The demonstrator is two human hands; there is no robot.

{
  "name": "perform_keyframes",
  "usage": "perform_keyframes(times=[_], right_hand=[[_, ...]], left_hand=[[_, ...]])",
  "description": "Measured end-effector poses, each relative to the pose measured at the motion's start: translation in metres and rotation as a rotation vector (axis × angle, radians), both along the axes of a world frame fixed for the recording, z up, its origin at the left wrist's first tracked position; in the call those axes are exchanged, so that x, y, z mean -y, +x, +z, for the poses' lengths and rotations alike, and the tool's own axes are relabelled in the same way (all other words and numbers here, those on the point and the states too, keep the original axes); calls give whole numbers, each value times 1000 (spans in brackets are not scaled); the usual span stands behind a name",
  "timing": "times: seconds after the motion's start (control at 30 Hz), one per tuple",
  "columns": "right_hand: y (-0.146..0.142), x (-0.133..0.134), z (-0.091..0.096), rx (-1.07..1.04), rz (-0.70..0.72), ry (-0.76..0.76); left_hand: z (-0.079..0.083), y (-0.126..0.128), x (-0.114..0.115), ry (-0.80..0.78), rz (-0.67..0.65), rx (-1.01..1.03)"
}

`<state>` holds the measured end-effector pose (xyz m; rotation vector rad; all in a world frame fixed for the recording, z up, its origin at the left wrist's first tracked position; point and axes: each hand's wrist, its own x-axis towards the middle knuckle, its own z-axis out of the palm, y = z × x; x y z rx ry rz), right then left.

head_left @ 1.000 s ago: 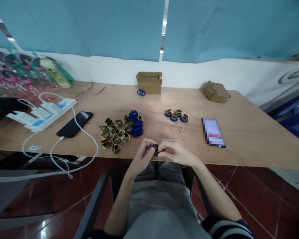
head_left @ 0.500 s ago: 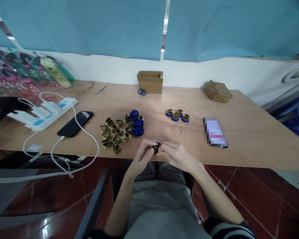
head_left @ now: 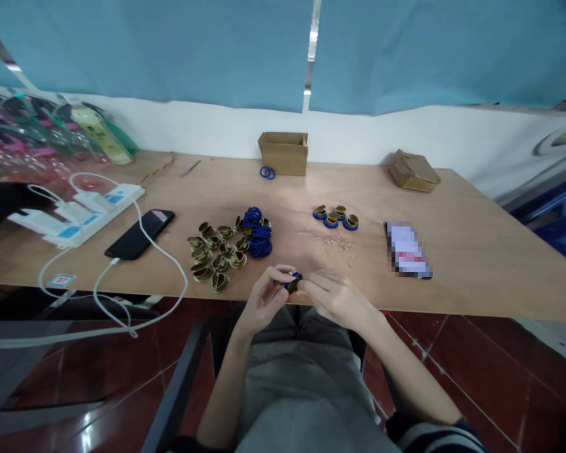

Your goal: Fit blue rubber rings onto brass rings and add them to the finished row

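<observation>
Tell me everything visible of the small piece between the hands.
The small piece looks like brass-coloured metal, with a blue part, seemingly a ring, along its upper side. It appears tilted, near the front edge of the table, in the grip of the left hand and right hand, which hide part of its outline.

Fingertips of the left hand (head_left: pixel 265 294) and the right hand (head_left: pixel 334 297) partly cover the small brass-coloured metal piece (head_left: pixel 292 287) and the blue ring (head_left: pixel 296 275) between them; how the two fit cannot be told. The thin silvery wire bits (head_left: pixel 338 242) are too fine to count. Coarse blocks blur the lit phone screen (head_left: pixel 407 248). The left edge cuts off the clear pink-collared plastic bottles (head_left: pixel 28 154).
</observation>
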<state>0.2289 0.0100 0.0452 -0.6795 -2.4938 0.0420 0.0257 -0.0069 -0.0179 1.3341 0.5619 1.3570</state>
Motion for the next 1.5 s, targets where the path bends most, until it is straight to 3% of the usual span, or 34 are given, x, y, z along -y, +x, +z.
perform_keyframes(times=[0.8,1.13,1.33,1.5], right_hand=[[-3,0,-2,18,13,4],[-9,2,5,-180,-78,-387],[-16,7,5,-178,-64,-416],[-21,7,-4,-354,-137,-440]], left_hand=[[2,2,0,34,40,-26],[1,11,-1,-30,157,-8],[3,14,-3,-78,277,-6],[-1,12,-3,-62,302,-11]])
